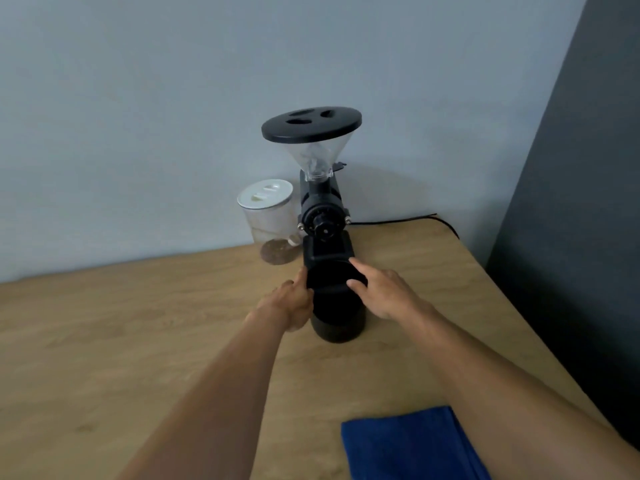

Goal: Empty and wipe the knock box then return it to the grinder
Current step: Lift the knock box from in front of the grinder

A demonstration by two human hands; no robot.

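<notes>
A black cylindrical knock box (337,306) stands on the wooden table directly in front of the black grinder (323,216), under its square chute. My left hand (291,304) grips the box's left side near the rim. My right hand (381,292) rests on the right rim, with its fingers over the edge. The grinder has a clear funnel hopper with a black lid (311,123). A folded blue cloth (412,445) lies at the table's near edge, below my right forearm.
A clear jar with a white lid (268,216) stands left of the grinder against the pale wall. A black power cord (415,218) runs right behind the grinder. The table (121,323) ends at a dark panel (571,237) on the right.
</notes>
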